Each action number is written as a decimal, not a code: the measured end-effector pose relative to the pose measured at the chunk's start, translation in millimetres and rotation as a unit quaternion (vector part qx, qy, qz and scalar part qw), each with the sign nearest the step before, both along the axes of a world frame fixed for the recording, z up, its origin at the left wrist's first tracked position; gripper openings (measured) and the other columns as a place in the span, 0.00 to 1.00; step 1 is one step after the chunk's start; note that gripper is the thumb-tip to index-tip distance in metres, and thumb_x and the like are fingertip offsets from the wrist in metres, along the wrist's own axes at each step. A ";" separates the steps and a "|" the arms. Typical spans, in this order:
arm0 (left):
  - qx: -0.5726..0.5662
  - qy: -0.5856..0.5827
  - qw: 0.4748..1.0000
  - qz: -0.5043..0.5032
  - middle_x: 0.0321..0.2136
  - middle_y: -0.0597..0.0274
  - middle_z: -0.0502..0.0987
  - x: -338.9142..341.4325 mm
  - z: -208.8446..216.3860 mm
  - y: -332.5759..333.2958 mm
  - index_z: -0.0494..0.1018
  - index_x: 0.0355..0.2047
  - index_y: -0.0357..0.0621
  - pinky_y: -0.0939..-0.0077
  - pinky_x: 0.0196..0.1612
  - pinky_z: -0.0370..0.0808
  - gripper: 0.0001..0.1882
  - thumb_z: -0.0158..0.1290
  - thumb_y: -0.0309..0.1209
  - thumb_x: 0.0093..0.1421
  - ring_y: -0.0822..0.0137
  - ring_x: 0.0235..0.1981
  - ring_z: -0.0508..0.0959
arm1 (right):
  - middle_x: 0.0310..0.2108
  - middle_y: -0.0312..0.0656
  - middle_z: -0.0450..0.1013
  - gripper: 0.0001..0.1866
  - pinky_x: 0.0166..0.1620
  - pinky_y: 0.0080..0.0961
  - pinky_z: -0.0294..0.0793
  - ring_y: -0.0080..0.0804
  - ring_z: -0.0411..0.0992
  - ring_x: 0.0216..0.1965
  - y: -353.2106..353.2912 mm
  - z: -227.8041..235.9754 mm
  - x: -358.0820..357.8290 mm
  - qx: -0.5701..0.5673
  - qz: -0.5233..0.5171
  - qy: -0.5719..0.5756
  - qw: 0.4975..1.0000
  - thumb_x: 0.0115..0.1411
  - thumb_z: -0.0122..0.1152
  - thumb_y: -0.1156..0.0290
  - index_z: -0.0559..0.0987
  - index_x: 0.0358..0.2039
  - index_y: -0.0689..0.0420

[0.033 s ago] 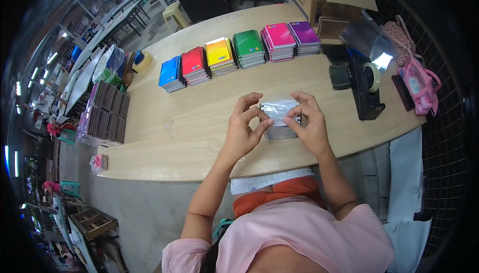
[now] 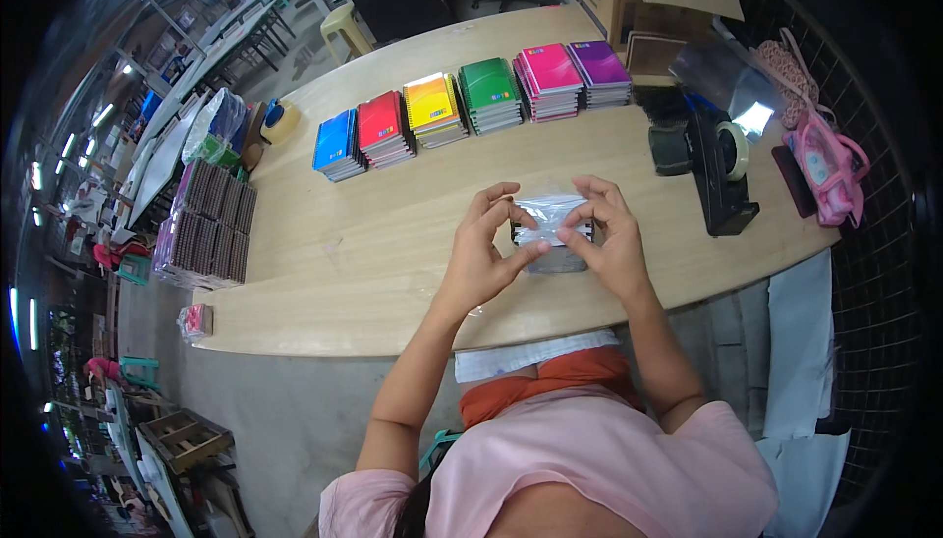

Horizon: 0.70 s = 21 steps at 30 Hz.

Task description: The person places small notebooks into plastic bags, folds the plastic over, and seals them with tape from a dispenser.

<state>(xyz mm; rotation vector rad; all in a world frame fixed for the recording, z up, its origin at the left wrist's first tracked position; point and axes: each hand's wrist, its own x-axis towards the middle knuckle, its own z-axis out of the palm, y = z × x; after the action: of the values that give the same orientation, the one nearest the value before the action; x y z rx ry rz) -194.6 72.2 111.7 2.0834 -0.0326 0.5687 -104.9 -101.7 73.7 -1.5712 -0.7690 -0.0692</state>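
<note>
A small bundle of spiral-bound notebooks (image 2: 558, 261) lies in front of me on the table, with a clear plastic wrapper (image 2: 548, 210) around it that catches the light. At the bundle's left side, my left hand (image 2: 483, 245) has its thumb and forefinger closed on the wrapper. Opposite it, my right hand (image 2: 613, 233) grips the film near the middle of the top face with thumb and bent forefinger. Both thumbs almost meet over the bundle. My fingers cover part of the film's edge.
Notebook stacks, including a blue one (image 2: 339, 145) and a purple one (image 2: 599, 74), form a row beyond my hands. A black tape dispenser (image 2: 715, 169) and pink bag (image 2: 827, 169) sit right. Wrapped bundles (image 2: 204, 224) are piled left. A tape roll (image 2: 282, 122) lies behind them.
My left thumb has shifted slightly right across the wrapper, and the left forefinger has lifted a little away from it. The right hand has hardly moved.
</note>
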 end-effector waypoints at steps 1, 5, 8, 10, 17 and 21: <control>0.001 0.001 1.000 0.002 0.51 0.48 0.72 1.7 -5.8 2.2 0.76 0.27 0.39 0.64 0.53 0.72 0.10 0.68 0.26 0.48 0.51 0.51 0.75 | 0.53 0.53 0.70 0.08 0.53 0.35 0.71 0.45 0.70 0.55 3.3 -1.4 1.5 0.019 -0.003 0.019 1.000 0.47 0.72 0.77 0.80 0.27 0.61; -0.070 0.038 0.997 -0.016 0.46 0.49 0.75 9.0 -24.3 10.1 0.74 0.25 0.36 0.67 0.54 0.72 0.10 0.66 0.24 0.51 0.57 0.50 0.76 | 0.48 0.51 0.73 0.08 0.51 0.31 0.71 0.40 0.73 0.51 8.5 -3.0 6.2 0.012 0.009 0.047 0.999 0.47 0.72 0.78 0.80 0.27 0.61; -0.081 0.032 0.996 0.008 0.46 0.49 0.75 7.7 -27.2 2.3 0.74 0.25 0.34 0.70 0.55 0.72 0.09 0.65 0.22 0.52 0.62 0.51 0.76 | 0.43 0.49 0.75 0.07 0.48 0.27 0.70 0.35 0.73 0.46 12.0 -2.9 7.1 0.018 0.011 0.051 0.998 0.48 0.71 0.79 0.80 0.27 0.62; -0.086 0.009 0.996 0.031 0.45 0.49 0.75 6.0 -26.9 -5.0 0.74 0.25 0.34 0.71 0.53 0.73 0.09 0.65 0.22 0.52 0.63 0.49 0.76 | 0.42 0.47 0.75 0.06 0.46 0.26 0.70 0.33 0.73 0.43 13.7 -3.3 7.3 0.033 0.011 0.056 0.998 0.48 0.70 0.80 0.79 0.26 0.62; -0.040 -0.051 0.990 0.128 0.40 0.52 0.76 10.0 -31.3 -15.2 0.74 0.26 0.35 0.74 0.45 0.73 0.09 0.66 0.22 0.51 0.65 0.42 0.76 | 0.40 0.46 0.74 0.07 0.46 0.25 0.70 0.30 0.72 0.41 23.4 -1.2 18.6 0.045 0.033 0.079 0.995 0.47 0.70 0.81 0.78 0.24 0.63; -0.111 -0.070 0.986 0.106 0.39 0.55 0.74 16.7 -55.3 -4.6 0.72 0.37 0.35 0.73 0.44 0.73 0.15 0.65 0.21 0.50 0.65 0.41 0.76 | 0.40 0.45 0.74 0.08 0.45 0.24 0.70 0.29 0.73 0.40 27.4 -14.6 31.5 0.048 0.062 0.049 0.996 0.46 0.70 0.81 0.78 0.26 0.62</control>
<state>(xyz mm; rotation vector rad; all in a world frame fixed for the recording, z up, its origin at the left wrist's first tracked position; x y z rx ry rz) -177.9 67.6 56.4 1.8380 0.1662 0.8096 -73.4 -74.3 59.0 -1.4230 -0.7725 0.0616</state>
